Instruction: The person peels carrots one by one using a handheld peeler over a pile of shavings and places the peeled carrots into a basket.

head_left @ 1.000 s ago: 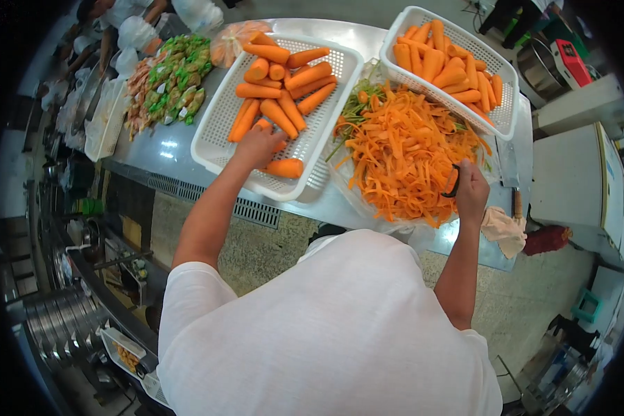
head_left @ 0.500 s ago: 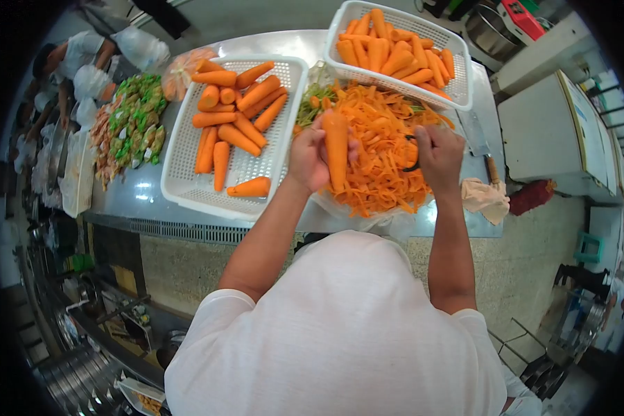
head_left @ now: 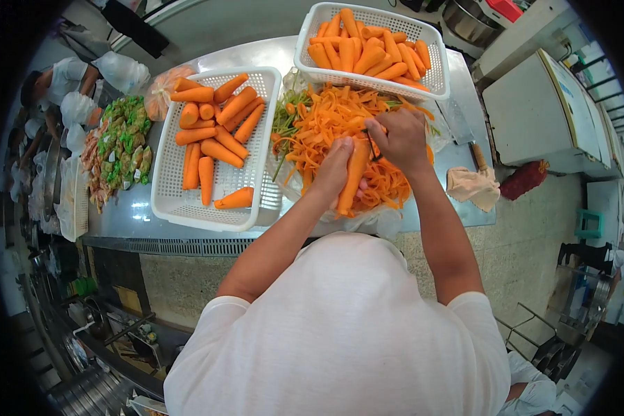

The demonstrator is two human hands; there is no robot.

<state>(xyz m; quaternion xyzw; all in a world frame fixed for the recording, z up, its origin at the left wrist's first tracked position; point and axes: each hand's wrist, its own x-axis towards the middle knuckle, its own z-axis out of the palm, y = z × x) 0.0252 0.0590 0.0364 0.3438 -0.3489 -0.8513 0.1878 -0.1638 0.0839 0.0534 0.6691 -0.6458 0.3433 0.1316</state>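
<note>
Over the heap of orange peelings (head_left: 315, 135), my left hand (head_left: 335, 166) is wrapped round a large carrot (head_left: 354, 173). The carrot's lower end points toward my body. My right hand (head_left: 403, 139) is closed on a dark-framed peeler (head_left: 374, 147), which sits at the upper part of the carrot. Most of the peeler's handle is hidden in the fingers. Left of the heap is a white perforated basket (head_left: 161, 182) with several carrots, and behind the heap stands a second white basket (head_left: 442, 69) full of carrots.
A cleaver (head_left: 457, 123) and a beige cloth (head_left: 473, 187) lie at the table's right side. Green wrapped items (head_left: 125, 139) are piled at the left end, beside an orange-filled bag (head_left: 168, 91). People (head_left: 66, 76) are at the far left. A red sack (head_left: 523, 180) is beyond the right edge.
My right hand has moved left with the peeler, up to the carrot. My left hand and the carrot have shifted lower relative to the heap. The camera view has shifted slightly.
</note>
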